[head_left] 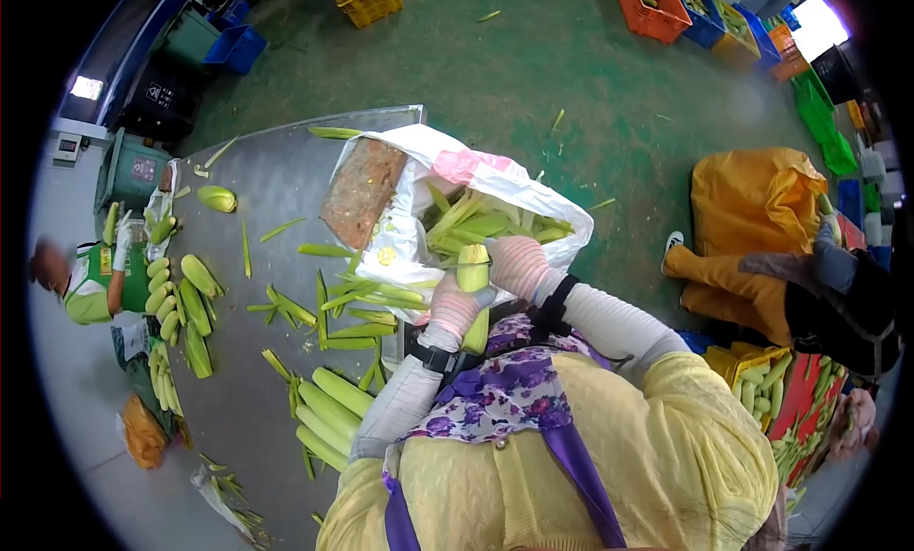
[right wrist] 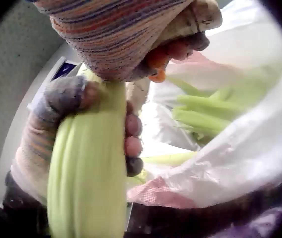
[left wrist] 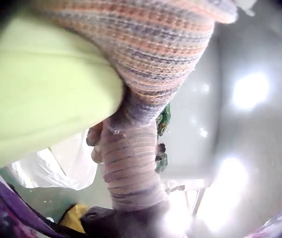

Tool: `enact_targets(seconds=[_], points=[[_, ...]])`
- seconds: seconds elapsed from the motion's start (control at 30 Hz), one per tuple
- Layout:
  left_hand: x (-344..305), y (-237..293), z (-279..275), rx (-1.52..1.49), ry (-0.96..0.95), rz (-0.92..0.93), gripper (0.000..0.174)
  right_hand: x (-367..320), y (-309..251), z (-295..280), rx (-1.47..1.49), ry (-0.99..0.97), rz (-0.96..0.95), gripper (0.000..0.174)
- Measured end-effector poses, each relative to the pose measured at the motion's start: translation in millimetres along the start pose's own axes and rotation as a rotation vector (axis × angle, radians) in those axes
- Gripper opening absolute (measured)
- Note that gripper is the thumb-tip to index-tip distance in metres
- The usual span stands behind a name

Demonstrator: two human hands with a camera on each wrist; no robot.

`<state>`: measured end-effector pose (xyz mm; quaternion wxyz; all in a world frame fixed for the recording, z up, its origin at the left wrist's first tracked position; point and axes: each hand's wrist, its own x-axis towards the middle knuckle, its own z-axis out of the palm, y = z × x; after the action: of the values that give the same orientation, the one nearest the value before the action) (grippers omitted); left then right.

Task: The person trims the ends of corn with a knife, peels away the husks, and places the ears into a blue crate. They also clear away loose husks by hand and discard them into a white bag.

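My left hand [head_left: 455, 308], in a striped knit glove with bare fingertips, grips an ear of corn [right wrist: 86, 168] in its pale green husk. The ear stands tilted, its trimmed upper end [head_left: 473, 256] toward the bag. My right hand [head_left: 519, 265], in a matching glove, is right at that end. In the right wrist view its fingers curl round a pale, handle-like piece [right wrist: 205, 17]; the rest of the piece is hidden. In the left wrist view the husk [left wrist: 47, 94] fills the left side, beside the left glove [left wrist: 146, 49].
A white bag [head_left: 562, 218] of husk leaves lies open ahead, with a brick [head_left: 364, 191] on its edge. Loose leaves and several ears [head_left: 328, 413] lie on the metal table [head_left: 276, 160]. Another person [head_left: 95, 275] works at the left; one stands right, near an orange sack [head_left: 752, 203].
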<state>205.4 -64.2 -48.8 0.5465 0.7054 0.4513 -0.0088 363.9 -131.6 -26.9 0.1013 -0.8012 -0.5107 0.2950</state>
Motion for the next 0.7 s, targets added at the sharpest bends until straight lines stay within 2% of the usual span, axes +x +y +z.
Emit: enact_targets(seconds=[0.07,0.17,0.27,0.47,0.53,0.57,0.6,0.63,0.67,0.7], points=[[-1.9,-9.1,4.7,-0.197,-0.029,0.004,0.06,1.4,5.1,15.2,0.042,0.03,-0.001,0.021],[0.4,-18.9,9.9,-0.211,-0.031,-0.005,0.061,4.3,12.3,28.9,0.073,0.039,0.011,0.022],[-9.4,3.8,3.7,-0.062,-0.009,-0.058,0.06,4.5,15.9,35.2,0.086,0.016,0.026,0.023],[-7.2,-9.9,9.3,-0.098,-0.032,-0.035,0.055,7.3,22.1,49.3,0.098,0.017,0.032,0.024],[-13.2,-4.9,1.2,-0.02,-0.01,-0.03,0.054,8.1,28.7,55.1,0.095,0.002,0.041,0.025],[-17.9,-4.1,-4.4,0.023,-0.002,-0.031,0.053,2.3,50.0,64.5,0.173,0.077,0.065,0.026],[-19.6,-22.7,-1.9,-0.032,0.017,0.104,0.05,3.5,72.1,81.1,0.135,0.052,0.122,0.028],[-28.6,-9.8,-8.2,-0.039,0.063,0.235,0.049,-13.1,97.9,65.9,0.027,-0.127,0.449,0.03],[-43.1,13.8,-23.9,-0.031,0.11,0.367,0.048,-36.5,144.7,69.6,0.08,-0.179,0.599,0.031],[-55.3,21.6,-30.7,-0.046,0.194,0.473,0.048,-66.6,146.9,47.7,0.079,-0.002,0.524,0.032]])
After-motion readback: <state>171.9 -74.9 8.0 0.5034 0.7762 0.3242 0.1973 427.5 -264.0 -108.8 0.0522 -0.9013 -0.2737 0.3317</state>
